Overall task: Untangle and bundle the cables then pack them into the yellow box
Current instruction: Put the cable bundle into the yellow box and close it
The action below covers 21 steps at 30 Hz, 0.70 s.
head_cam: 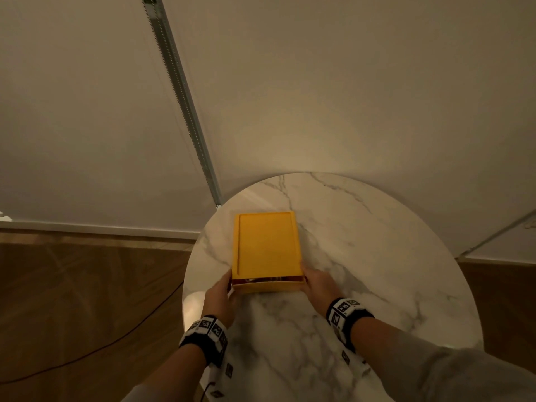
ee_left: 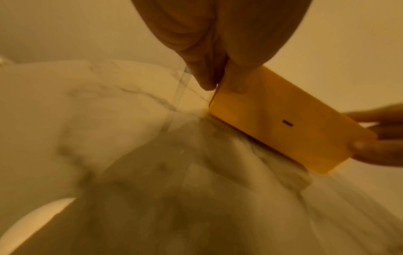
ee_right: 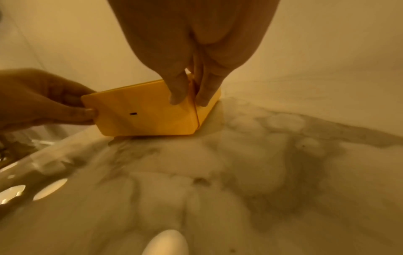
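The left hand [head_cam: 219, 297] pinches the near left corner of the yellow box [head_cam: 266, 246], thumb on its front face. The box sits on the marble table [head_cam: 362, 256], its lid [head_cam: 265, 245] slightly raised at the near edge. The right hand [head_cam: 316, 284] grasps the near right corner.
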### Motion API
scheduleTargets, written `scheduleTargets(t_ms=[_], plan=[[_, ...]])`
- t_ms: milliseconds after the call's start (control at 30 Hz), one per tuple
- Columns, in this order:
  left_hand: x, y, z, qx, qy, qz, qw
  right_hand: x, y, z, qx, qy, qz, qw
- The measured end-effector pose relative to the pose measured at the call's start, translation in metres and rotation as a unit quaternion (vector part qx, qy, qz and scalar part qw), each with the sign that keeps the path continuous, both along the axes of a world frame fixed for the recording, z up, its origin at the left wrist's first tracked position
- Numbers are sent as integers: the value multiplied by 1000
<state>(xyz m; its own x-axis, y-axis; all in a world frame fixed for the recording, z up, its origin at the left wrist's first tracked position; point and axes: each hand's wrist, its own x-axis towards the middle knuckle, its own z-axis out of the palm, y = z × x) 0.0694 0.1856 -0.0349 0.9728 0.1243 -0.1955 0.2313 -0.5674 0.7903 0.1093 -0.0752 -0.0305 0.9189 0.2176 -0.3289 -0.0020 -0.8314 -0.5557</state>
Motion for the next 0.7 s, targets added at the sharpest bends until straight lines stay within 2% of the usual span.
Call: scheduleTargets(t_ms=[167,533,700], plan=[[11,5,0,75,36,1,997,4,4,-2,-25,14,-32,999],[26,7,-4,206,56,-6,977,14,10,7,-120,10,8,993],[33,10,-4,231,69,-18,970,19,9,8,-129,15,25,991]])
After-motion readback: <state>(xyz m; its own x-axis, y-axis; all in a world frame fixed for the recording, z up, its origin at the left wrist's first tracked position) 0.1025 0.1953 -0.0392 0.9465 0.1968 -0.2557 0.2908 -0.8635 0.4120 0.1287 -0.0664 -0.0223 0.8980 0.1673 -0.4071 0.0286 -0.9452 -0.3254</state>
